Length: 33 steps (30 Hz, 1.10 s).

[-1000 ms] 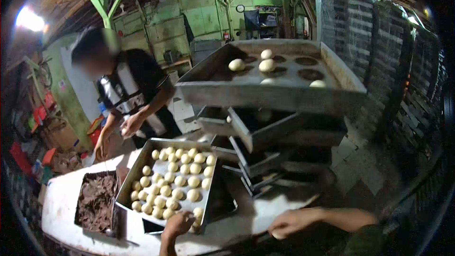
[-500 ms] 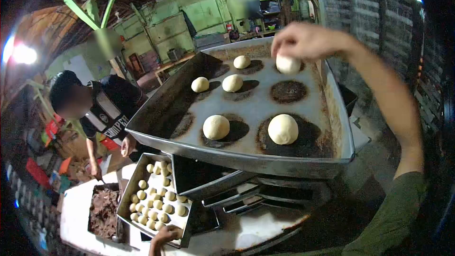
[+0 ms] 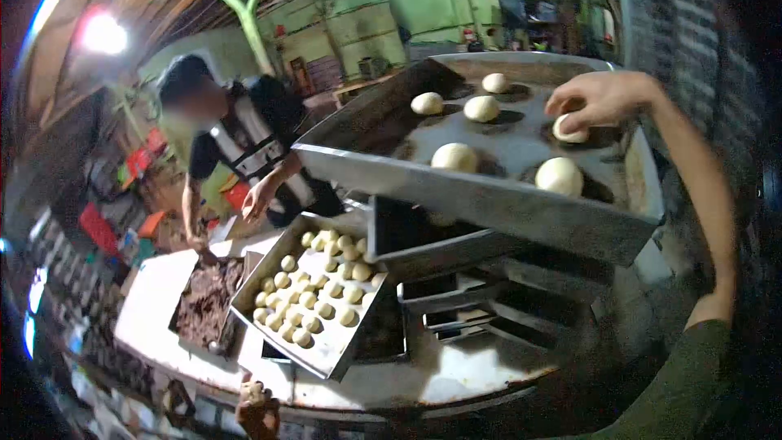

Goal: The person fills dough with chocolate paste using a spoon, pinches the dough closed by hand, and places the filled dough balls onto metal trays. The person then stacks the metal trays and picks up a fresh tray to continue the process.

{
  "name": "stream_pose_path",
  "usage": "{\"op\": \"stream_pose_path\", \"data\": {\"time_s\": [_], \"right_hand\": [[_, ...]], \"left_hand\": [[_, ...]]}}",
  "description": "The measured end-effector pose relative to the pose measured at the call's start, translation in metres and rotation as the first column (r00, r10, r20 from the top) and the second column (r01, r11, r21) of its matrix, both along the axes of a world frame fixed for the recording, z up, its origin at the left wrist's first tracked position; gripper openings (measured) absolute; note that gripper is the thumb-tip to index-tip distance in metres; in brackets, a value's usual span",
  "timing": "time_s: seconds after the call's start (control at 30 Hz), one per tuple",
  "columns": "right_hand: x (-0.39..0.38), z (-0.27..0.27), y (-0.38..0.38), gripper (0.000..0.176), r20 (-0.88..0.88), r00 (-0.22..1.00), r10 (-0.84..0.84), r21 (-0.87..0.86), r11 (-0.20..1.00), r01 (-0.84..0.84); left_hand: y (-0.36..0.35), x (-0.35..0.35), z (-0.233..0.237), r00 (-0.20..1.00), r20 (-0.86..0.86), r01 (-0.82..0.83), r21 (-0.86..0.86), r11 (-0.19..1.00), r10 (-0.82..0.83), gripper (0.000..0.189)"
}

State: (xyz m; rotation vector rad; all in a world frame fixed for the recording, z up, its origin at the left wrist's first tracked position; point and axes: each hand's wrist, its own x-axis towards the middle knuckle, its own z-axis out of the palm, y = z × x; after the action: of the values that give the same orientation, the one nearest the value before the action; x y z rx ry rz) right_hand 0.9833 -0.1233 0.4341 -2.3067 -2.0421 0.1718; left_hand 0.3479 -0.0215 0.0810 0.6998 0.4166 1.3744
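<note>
My right hand (image 3: 599,102) reaches into the upper metal baking tray (image 3: 489,191), its fingers and thumb on a pale dough ball (image 3: 570,130) at the right side. Several more dough balls sit spaced apart on the dark round patches, among them a front one (image 3: 560,177). Low in the view, my left hand (image 3: 257,417) is curled with its fingertips up, beside the table edge. I cannot tell what it holds. Above and right of it lies a smaller tray (image 3: 330,373) full of small dough balls (image 3: 308,300).
A co-worker across the table (image 3: 147,301) has one hand (image 3: 198,246) at a box of brown filling (image 3: 208,301) and the other hand (image 3: 259,198) raised, fingers apart. Stacked metal trays (image 3: 456,301) stand beneath the upper tray. A green post (image 3: 254,37) rises behind.
My right hand has lowered with the dough ball onto the tray. My left hand has left the small tray's corner and moved down-left. The camera view has shifted; the co-worker's raised hand has opened.
</note>
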Motion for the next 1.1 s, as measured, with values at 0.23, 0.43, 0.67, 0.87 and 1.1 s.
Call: {"op": "stream_pose_path", "data": {"time_s": [0.23,0.43,0.67,0.87,1.1], "right_hand": [[0.003,-0.037,-0.101,0.039,-0.003,0.985,-0.175,0.993,0.118,0.024],[-0.249,-0.295,-0.075,0.04,-0.621,0.779,0.081,0.757,-0.196,0.624],[-0.678,-0.422,-0.02,0.032,-0.85,0.369,0.376,0.398,0.917,-0.019],[-0.79,-0.478,0.058,0.054,-0.966,0.144,0.214,0.213,0.977,-0.024],[-0.837,-0.471,0.125,0.04,-0.931,0.172,0.322,0.331,0.943,0.023]], "left_hand": [[-0.102,-0.028,-0.078,0.942,0.286,0.0,-0.525,0.851,0.176,0.045],[-0.17,-0.118,-0.135,0.936,-0.348,-0.263,-0.611,0.747,0.045,0.03],[-0.176,-0.215,-0.139,0.557,-0.77,-0.594,-0.106,0.798,0.312,0.023],[-0.147,-0.235,-0.091,0.993,0.006,-0.103,-0.448,0.888,0.118,0.039],[-0.087,-0.27,-0.092,0.984,-0.011,-0.169,-0.408,0.897,0.18,0.049]]}}
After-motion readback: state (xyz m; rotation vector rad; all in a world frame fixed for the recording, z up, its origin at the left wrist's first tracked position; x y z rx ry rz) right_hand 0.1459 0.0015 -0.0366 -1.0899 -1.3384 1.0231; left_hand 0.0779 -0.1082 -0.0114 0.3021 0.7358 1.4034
